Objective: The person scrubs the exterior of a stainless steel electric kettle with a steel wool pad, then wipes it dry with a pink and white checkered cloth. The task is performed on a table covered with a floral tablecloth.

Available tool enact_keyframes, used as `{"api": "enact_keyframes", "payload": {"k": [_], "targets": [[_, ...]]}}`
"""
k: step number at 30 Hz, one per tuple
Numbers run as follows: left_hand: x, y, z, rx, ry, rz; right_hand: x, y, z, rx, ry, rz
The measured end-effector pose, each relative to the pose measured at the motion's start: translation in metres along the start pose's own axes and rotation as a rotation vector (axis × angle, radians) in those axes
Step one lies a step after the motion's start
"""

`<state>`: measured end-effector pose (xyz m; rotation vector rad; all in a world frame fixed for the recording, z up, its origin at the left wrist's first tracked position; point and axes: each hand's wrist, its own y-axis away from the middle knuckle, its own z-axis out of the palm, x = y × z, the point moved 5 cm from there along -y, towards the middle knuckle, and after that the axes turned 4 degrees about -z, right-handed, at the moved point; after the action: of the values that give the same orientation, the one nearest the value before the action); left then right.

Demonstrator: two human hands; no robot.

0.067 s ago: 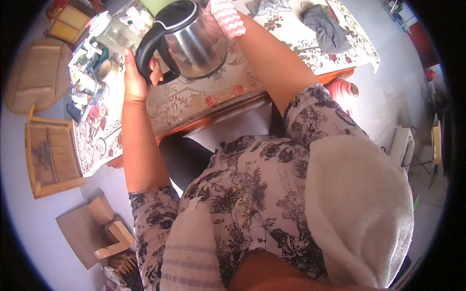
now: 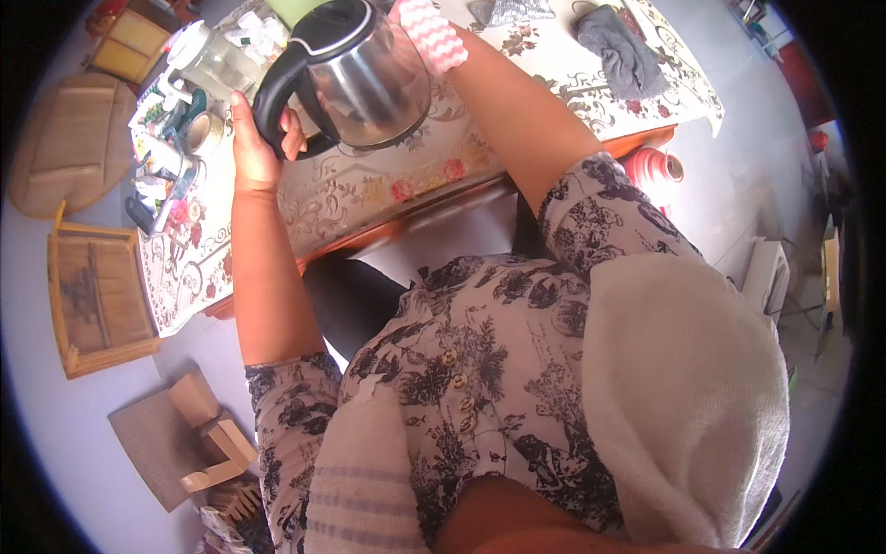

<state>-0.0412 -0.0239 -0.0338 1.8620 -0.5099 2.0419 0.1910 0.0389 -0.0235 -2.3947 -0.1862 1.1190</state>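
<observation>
A steel electric kettle [image 2: 374,88] with a black lid and handle stands at the near side of a table covered by a floral cloth [image 2: 369,194]. My left hand [image 2: 254,143] grips the black handle from the left. My right forearm reaches up along the kettle's right side. There a pink and white striped cloth [image 2: 429,37] covers my right hand and presses against the kettle's upper wall. The fingers of that hand are hidden under the cloth.
A clear plastic jug [image 2: 212,60], a tape roll [image 2: 205,134] and small clutter sit at the table's left end. A grey rag [image 2: 623,51] lies far right. On the floor are a wooden crate [image 2: 92,300], a round board [image 2: 69,143], cardboard pieces [image 2: 175,434] and a red spool [image 2: 655,166].
</observation>
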Motion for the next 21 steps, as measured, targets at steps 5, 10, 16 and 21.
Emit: {"api": "enact_keyframes", "payload": {"k": [5,10,16,21], "targets": [[-0.003,-0.011,-0.035,0.233,-0.032,0.076,0.019,0.024,0.018,0.060,-0.216,0.066],[-0.010,-0.029,-0.093,0.999,-0.545,0.341,0.026,0.091,0.045,0.119,-0.478,0.189],[-0.007,0.012,-0.018,0.861,-0.147,0.389,0.025,0.169,0.054,0.205,-0.827,0.363],[0.036,0.009,0.040,0.702,-0.045,0.243,-0.049,0.071,0.015,0.016,-0.536,-0.008]]}}
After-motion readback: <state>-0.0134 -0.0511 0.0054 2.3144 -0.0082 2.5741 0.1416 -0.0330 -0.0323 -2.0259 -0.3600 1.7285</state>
